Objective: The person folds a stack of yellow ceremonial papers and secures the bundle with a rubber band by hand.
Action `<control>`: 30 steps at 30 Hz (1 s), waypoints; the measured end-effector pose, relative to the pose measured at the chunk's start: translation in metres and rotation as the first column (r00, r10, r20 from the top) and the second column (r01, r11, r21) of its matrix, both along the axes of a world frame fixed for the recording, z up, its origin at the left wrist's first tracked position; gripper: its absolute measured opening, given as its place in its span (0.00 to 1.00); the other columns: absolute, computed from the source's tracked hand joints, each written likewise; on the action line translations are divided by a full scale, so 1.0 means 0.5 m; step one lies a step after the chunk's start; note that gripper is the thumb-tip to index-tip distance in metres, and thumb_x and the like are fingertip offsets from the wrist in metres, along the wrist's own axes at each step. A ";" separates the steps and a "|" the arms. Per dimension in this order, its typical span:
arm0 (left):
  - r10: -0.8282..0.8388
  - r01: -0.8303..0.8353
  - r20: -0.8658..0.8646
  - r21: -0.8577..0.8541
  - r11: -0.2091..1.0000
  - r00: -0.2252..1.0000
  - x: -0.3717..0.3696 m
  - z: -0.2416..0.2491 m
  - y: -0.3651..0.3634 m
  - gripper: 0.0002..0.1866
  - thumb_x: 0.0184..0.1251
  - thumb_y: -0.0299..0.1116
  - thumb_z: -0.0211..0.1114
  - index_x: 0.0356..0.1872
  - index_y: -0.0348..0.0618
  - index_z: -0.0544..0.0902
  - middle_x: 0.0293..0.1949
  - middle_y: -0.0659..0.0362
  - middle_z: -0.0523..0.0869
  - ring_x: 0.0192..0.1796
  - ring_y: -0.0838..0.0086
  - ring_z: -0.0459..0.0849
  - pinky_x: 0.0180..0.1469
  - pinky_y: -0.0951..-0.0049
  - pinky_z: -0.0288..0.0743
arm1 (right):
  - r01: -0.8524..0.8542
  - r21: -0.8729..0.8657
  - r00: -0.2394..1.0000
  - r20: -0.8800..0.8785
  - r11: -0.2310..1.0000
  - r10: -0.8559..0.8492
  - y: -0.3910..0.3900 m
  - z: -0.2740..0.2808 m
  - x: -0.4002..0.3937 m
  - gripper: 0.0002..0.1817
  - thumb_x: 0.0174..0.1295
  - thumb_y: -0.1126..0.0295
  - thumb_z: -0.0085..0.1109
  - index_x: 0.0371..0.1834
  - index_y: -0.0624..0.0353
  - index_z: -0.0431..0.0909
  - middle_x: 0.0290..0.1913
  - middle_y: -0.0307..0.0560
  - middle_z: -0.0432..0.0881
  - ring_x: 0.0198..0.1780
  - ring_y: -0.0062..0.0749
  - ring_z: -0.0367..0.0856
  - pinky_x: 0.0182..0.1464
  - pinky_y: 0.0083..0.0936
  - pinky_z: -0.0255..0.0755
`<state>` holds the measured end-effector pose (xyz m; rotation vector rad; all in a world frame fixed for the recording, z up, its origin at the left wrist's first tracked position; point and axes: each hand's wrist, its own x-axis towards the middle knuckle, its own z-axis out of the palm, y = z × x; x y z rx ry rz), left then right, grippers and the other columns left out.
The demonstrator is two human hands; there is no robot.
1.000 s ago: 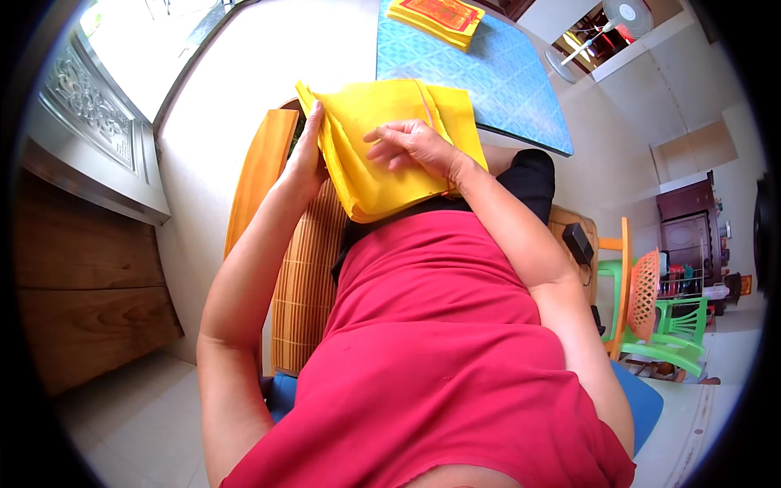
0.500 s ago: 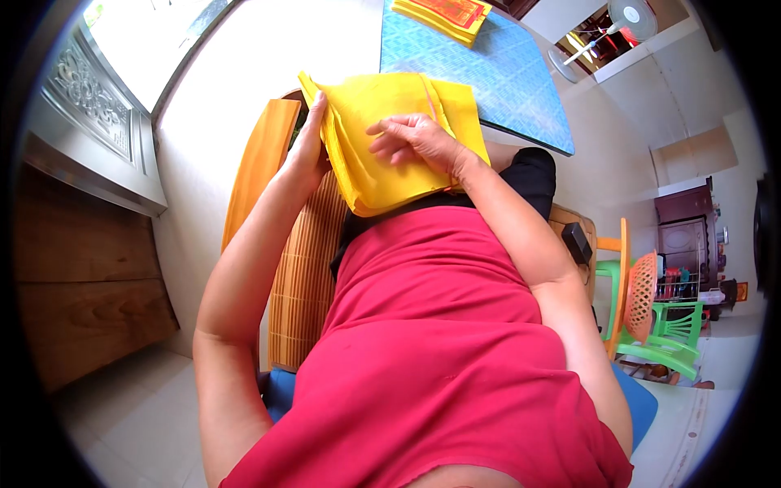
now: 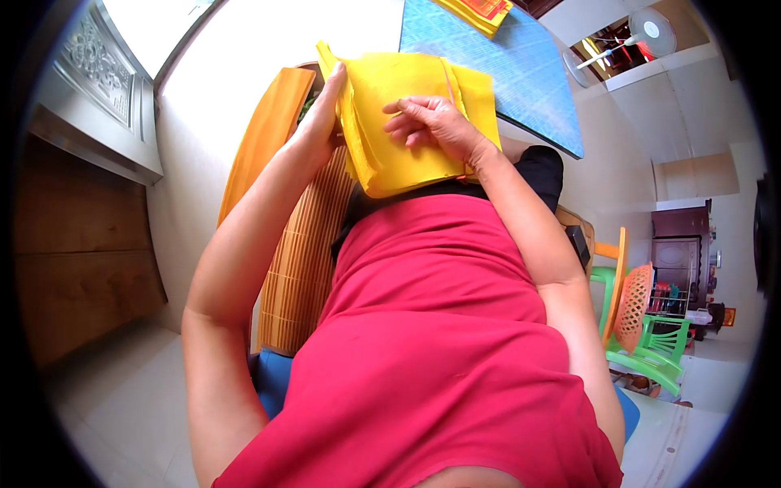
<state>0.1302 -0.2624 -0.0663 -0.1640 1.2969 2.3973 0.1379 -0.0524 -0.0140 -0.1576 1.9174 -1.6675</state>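
Note:
A thick stack of yellow paper sheets (image 3: 407, 154) lies across my lap, its left side slightly raised and fanned out. A pinkish band (image 3: 449, 81) runs over its right part. My left hand (image 3: 324, 110) grips the stack's left edge, thumb on the near face and the other fingers hidden behind. Over the middle of the top sheet is my right hand (image 3: 431, 126), fingers loosely bent and apart, with nothing seen between them.
A blue patterned table (image 3: 512, 73) stands ahead, bearing a yellow packet with red print (image 3: 480, 15). I sit on a wooden chair with a bamboo-slat seat (image 3: 297, 268). Green plastic chairs (image 3: 659, 354) and an orange basket (image 3: 634, 305) are at right, a standing fan (image 3: 651, 32) at far right.
The whole view has shifted a little, so the stack and both hands appear higher and farther right. My left hand keeps its grip; the right stays over the sheets with little change.

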 end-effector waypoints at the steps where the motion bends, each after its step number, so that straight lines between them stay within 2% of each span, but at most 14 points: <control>1: 0.007 -0.007 0.007 -0.002 1.000 1.000 0.001 0.002 0.001 0.36 0.66 0.68 0.48 0.61 0.50 0.73 0.48 0.60 0.83 0.45 0.77 0.83 0.39 0.74 0.76 | -0.003 -0.003 1.000 0.001 1.000 0.003 0.001 -0.003 -0.001 0.21 0.73 0.58 0.48 0.57 0.64 0.77 0.43 0.47 0.86 0.40 0.21 0.84 0.39 0.14 0.78; 9: 0.024 -0.024 0.010 0.032 0.999 1.000 0.003 0.003 0.003 0.35 0.66 0.68 0.49 0.59 0.49 0.75 0.45 0.60 0.84 0.41 0.77 0.83 0.36 0.73 0.75 | 0.010 -0.015 1.000 -0.009 1.000 -0.010 -0.003 -0.005 -0.001 0.21 0.73 0.58 0.49 0.56 0.64 0.77 0.42 0.47 0.86 0.40 0.23 0.85 0.38 0.14 0.78; 10: 0.032 -0.033 0.009 0.030 0.999 0.999 0.004 0.003 0.004 0.36 0.65 0.69 0.50 0.60 0.48 0.75 0.48 0.58 0.83 0.45 0.74 0.82 0.43 0.70 0.75 | 0.012 -0.016 1.000 -0.010 1.000 -0.012 -0.002 -0.007 -0.002 0.21 0.72 0.57 0.49 0.56 0.64 0.77 0.42 0.47 0.86 0.40 0.23 0.85 0.38 0.14 0.78; 14: 0.033 -0.034 0.042 0.033 0.999 0.999 0.009 0.008 0.001 0.40 0.63 0.70 0.52 0.63 0.46 0.73 0.55 0.54 0.80 0.52 0.68 0.79 0.55 0.66 0.70 | 0.024 -0.004 1.000 0.010 1.000 -0.024 -0.004 -0.005 -0.003 0.21 0.72 0.57 0.50 0.56 0.63 0.77 0.42 0.47 0.86 0.40 0.23 0.85 0.37 0.14 0.77; 20: 0.007 -0.010 0.060 0.055 0.998 0.998 -0.013 -0.029 0.001 0.40 0.61 0.70 0.54 0.62 0.45 0.73 0.53 0.54 0.81 0.51 0.69 0.79 0.53 0.67 0.71 | 0.044 0.009 0.999 0.012 0.999 -0.044 -0.002 -0.011 -0.004 0.21 0.72 0.57 0.51 0.55 0.63 0.77 0.40 0.46 0.86 0.39 0.23 0.85 0.37 0.14 0.77; 23: -0.002 -0.003 0.051 0.102 0.995 0.999 -0.009 -0.023 0.002 0.39 0.62 0.70 0.54 0.61 0.46 0.74 0.50 0.56 0.82 0.49 0.70 0.80 0.50 0.67 0.72 | 0.042 0.002 0.999 0.023 0.999 -0.042 -0.002 -0.013 -0.006 0.20 0.72 0.57 0.51 0.55 0.63 0.77 0.40 0.46 0.86 0.39 0.23 0.85 0.37 0.14 0.77; 26: 0.048 -0.052 0.047 0.086 0.995 0.998 -0.002 -0.011 0.007 0.38 0.62 0.69 0.53 0.60 0.47 0.75 0.48 0.58 0.82 0.46 0.72 0.81 0.45 0.69 0.74 | 0.051 0.002 0.998 0.027 0.999 -0.051 -0.001 -0.012 -0.006 0.20 0.72 0.58 0.51 0.55 0.64 0.77 0.41 0.46 0.86 0.39 0.23 0.85 0.37 0.15 0.78; 30: 0.030 -0.031 0.025 0.046 0.998 0.999 -0.005 -0.013 0.004 0.36 0.63 0.69 0.51 0.59 0.50 0.75 0.47 0.60 0.83 0.42 0.75 0.81 0.39 0.72 0.74 | 0.040 -0.012 0.999 0.018 0.999 -0.040 -0.002 -0.007 -0.002 0.21 0.72 0.58 0.49 0.55 0.64 0.77 0.41 0.46 0.86 0.38 0.23 0.84 0.38 0.15 0.78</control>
